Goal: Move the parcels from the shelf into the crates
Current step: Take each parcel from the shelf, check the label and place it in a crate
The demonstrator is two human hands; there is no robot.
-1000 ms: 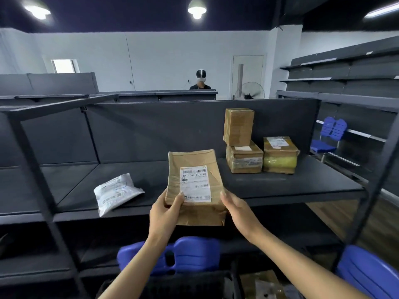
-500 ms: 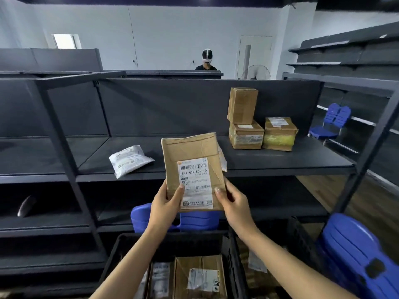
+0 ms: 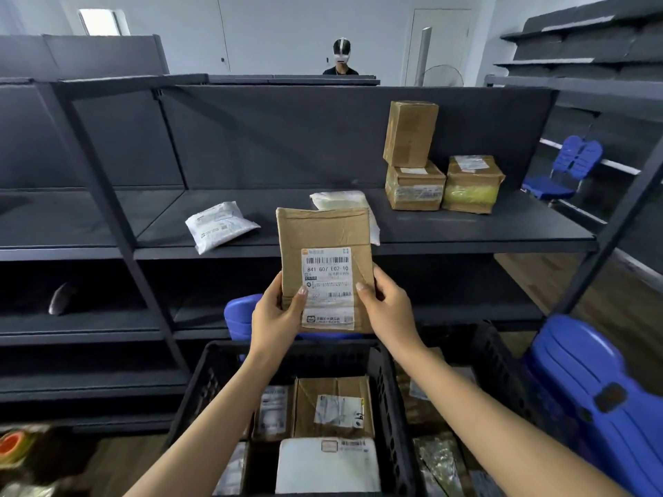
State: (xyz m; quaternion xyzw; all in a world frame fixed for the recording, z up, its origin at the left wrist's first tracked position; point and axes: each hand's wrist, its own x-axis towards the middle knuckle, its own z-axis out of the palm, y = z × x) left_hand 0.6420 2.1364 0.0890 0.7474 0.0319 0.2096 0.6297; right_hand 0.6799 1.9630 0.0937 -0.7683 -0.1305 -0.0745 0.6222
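The shelf (image 3: pixel 466 231) runs across the middle of the frame, its dark board level. On its right part three brown cartons (image 3: pixel 416 188) stand close together: two side by side and a third upright on the left one. A white mailer bag (image 3: pixel 219 226) lies left of centre near the front edge, and a second white bag (image 3: pixel 339 200) lies at centre, mostly hidden behind the held parcel.

Below, at bottom centre, sits a black crate (image 3: pixel 389 389), open-topped and already holding several parcels: a taped brown box at its far side, a white flat one nearer, and label-bearing packets to their left. A second black crate (image 3: pixel 498 356) stands just beside it to the right, with wrapped parcels inside; how full it is cannot be told.

The brown padded parcel (image 3: pixel 323 245) is held in front of the shelf edge and above the far rim of the centre crate, upright, long axis vertical, label facing the camera. The left hand (image 3: pixel 274 319) grips its lower left edge, thumb closed over the label; the right hand (image 3: pixel 389 310) grips the lower right edge, thumb likewise on the face. Both are closed on it equally.

The crate's opening lies straight down and toward the camera from the parcel, so the drop probably needs lowering it and tipping it flat.
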